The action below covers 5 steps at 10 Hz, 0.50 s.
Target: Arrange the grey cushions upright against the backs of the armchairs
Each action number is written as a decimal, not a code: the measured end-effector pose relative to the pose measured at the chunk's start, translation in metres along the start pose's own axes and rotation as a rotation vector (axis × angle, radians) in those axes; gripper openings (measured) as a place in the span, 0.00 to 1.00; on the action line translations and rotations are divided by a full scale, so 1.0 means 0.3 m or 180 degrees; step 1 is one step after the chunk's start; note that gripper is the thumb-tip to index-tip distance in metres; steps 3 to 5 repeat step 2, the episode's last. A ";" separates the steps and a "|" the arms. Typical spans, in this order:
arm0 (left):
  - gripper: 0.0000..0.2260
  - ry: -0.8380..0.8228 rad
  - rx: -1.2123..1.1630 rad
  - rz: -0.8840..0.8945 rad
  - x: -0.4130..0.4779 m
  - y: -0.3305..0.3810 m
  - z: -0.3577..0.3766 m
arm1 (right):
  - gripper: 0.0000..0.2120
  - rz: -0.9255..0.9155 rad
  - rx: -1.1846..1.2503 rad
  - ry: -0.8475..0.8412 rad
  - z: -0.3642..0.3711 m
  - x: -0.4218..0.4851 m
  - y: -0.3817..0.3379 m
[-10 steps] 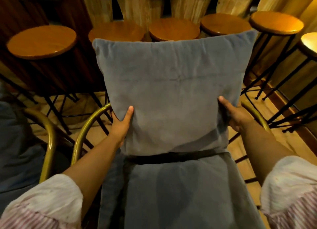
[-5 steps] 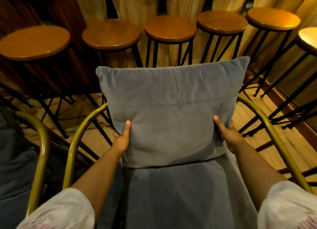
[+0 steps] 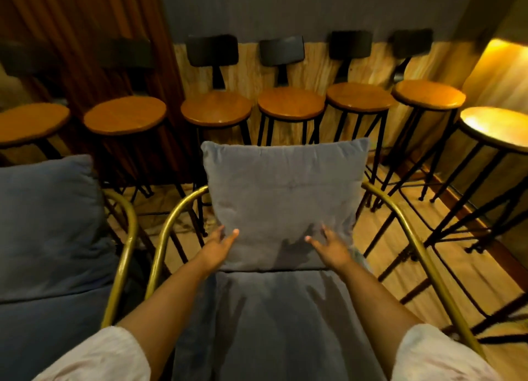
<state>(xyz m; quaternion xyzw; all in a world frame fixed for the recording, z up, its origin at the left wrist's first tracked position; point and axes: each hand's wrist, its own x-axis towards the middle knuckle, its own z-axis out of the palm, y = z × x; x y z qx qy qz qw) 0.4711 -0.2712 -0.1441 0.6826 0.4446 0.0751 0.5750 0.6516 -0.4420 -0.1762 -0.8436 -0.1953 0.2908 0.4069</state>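
grey cushion (image 3: 284,200) upright at the far end of the middle armchair (image 3: 274,318), left hand (image 3: 218,245) and right hand (image 3: 328,245) at its lower corners, fingers spread and loose, not gripping.

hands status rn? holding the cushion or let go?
Left hand: open, fingers spread at the cushion's lower left edge, not gripping.
Right hand: open, fingers spread by its lower right, not gripping.
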 end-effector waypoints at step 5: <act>0.25 0.0303 0.0938 0.0270 -0.425 0.163 -0.142 | 0.34 -0.0849 -0.0618 -0.0486 -0.051 -0.357 -0.294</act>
